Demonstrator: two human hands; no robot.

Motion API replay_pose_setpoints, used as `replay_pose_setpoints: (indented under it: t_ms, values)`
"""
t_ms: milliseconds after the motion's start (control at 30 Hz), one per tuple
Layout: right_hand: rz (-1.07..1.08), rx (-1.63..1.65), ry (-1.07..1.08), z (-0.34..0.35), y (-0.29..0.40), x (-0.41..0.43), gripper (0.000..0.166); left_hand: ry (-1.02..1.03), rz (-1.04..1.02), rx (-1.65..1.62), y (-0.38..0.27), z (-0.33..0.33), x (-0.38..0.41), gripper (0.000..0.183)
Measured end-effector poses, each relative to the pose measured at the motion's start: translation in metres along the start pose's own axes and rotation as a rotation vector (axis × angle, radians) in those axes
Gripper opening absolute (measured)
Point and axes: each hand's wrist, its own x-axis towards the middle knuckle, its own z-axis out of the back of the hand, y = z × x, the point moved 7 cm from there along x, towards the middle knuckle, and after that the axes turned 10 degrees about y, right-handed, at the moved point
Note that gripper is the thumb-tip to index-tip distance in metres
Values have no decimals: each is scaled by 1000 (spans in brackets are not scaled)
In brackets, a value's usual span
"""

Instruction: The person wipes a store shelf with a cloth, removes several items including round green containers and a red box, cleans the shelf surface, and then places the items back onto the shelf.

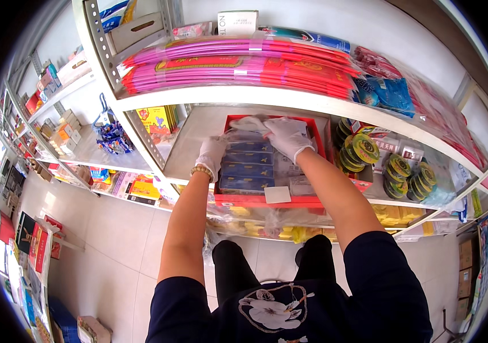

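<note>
A red box (244, 200) stands open on the shelf before me, partly over its front edge. Inside, a column of blue packs (247, 170) in clear wrap lies on the left, beside white printed packets (289, 167) on the right. My left hand (212, 155), in a white glove, is at the box's left side by the upper blue packs; its fingertips are partly hidden. My gloved right hand (286, 136) has its fingers on a whitish, cloth-like item (248, 123) at the back of the box; its exact grip is unclear. A pale card (277, 194) sits on the front rim.
Stacked pink and red packages (235, 70) fill the shelf above. Round green-yellow containers (360, 148) stand right of the box. A white metal shelf edge (244, 97) runs over my hands, with a perforated upright (143, 137) to the left. Yellow packets (308, 233) lie on the shelf below.
</note>
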Motion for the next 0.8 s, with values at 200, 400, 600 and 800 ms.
replay_pose_setpoints:
  t_ms: [200,400,600,800]
  values:
    - [-114,-134,-72,-10,-36,-15,18,-24,9,10,-7,-4,-4,44]
    - [-413,246,-103,-9,-95,-15,21,-79,-11,50,1,7,8,44]
    - [-537,557,-343,64,-120,-78,30,-73,-220,-276,10,14,-13,34]
    - [-430,1687,-134,115,-77,-197,24,52,-359,-532,-38,8,-49,27]
